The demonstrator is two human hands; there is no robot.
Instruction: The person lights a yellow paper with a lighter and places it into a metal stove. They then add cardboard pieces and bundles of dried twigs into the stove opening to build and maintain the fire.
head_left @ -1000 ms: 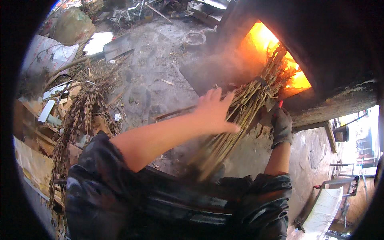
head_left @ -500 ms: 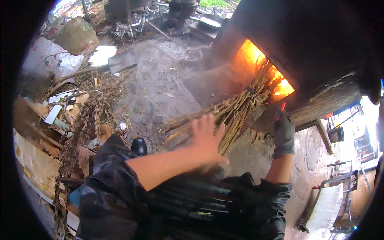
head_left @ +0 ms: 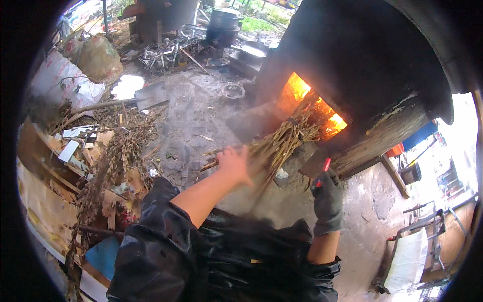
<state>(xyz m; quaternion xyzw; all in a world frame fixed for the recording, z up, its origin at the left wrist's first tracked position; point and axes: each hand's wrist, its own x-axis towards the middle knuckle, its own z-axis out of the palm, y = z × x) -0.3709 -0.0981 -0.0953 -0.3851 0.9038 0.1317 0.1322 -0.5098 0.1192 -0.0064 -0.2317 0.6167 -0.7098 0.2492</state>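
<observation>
A bundle of dry stalks [head_left: 282, 143] lies with its far end in the fire opening of a dark stove [head_left: 372, 65]; its loose near ends fan out toward me. A dark tie crosses the bundle just outside the opening. My bare left hand [head_left: 234, 165] is at the near ends of the stalks, fingers apart and thumb stretched out to the right; whether it presses on them I cannot tell. My right hand [head_left: 328, 206], in a dark grey glove, is closed on a slim red object [head_left: 326, 165] below the opening. Bright orange flames [head_left: 332, 123] burn inside.
Brown brushwood [head_left: 123, 151] and scrap boards [head_left: 53, 196] are heaped at my left. A shovel [head_left: 148, 95] lies beyond them, near white sacks [head_left: 65, 80]. Pots [head_left: 223, 25] stand at the back. On the right are a bucket [head_left: 412, 172] and a metal frame with a white panel [head_left: 406, 261].
The view has shifted. My left hand has moved left along the stalks, and the bundle sits slightly deeper in the opening. My right hand has drawn a little back from the stove.
</observation>
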